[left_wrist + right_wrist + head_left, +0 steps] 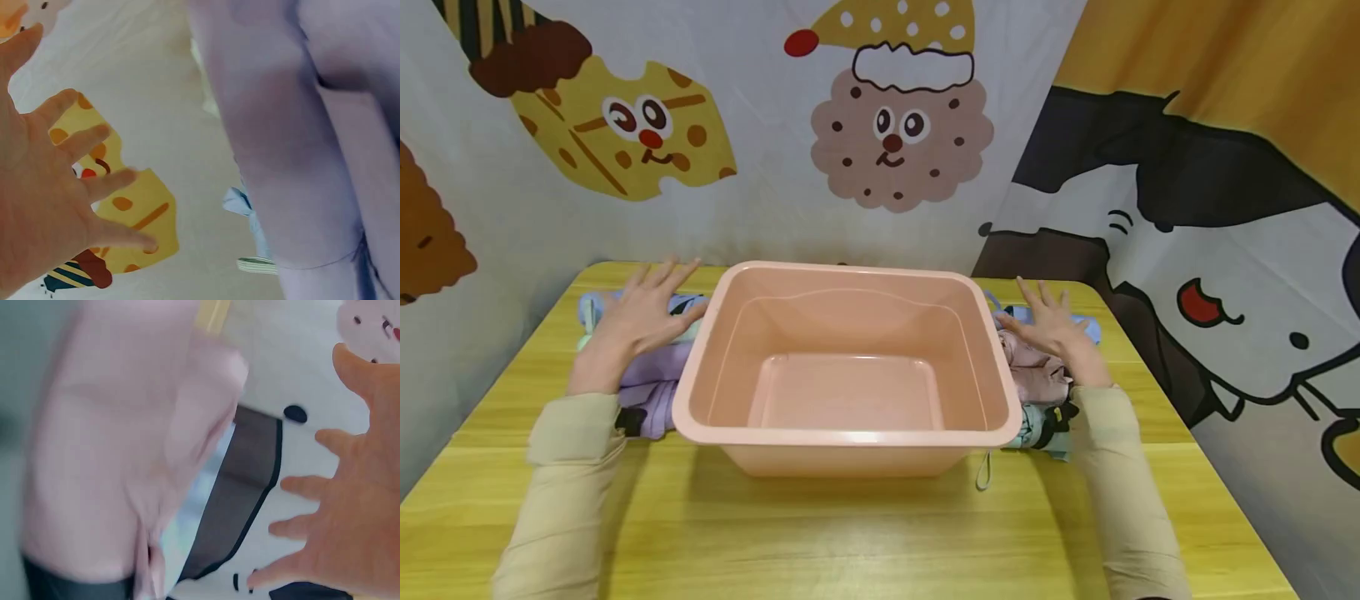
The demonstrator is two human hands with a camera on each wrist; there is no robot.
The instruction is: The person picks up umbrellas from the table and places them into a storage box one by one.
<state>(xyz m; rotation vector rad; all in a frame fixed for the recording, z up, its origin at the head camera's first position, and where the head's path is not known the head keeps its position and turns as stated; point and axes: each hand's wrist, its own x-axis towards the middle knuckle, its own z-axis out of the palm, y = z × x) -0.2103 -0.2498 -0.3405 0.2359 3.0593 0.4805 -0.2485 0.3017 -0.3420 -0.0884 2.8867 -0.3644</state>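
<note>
A pink plastic basin (844, 393), with nothing visible inside it, stands in the middle of the wooden table. Left of it lie rolled fabric bundles that look like folded umbrellas: a lavender one (658, 367), a blue one (592, 305) and some mint fabric. My left hand (643, 310) is over them, fingers spread, holding nothing. To the basin's right are a pink bundle (1037, 382), a green one (1028, 427) with a dark strap and a blue one (1088, 328). My right hand (1051, 325) spreads its fingers above these, also holding nothing. The basin partly hides both groups.
The yellow wooden table (820, 542) extends in front of the basin. A thin wrist loop (983, 472) hangs by the basin's front right corner. Behind the table is a curtain (760, 225) printed with cartoon figures.
</note>
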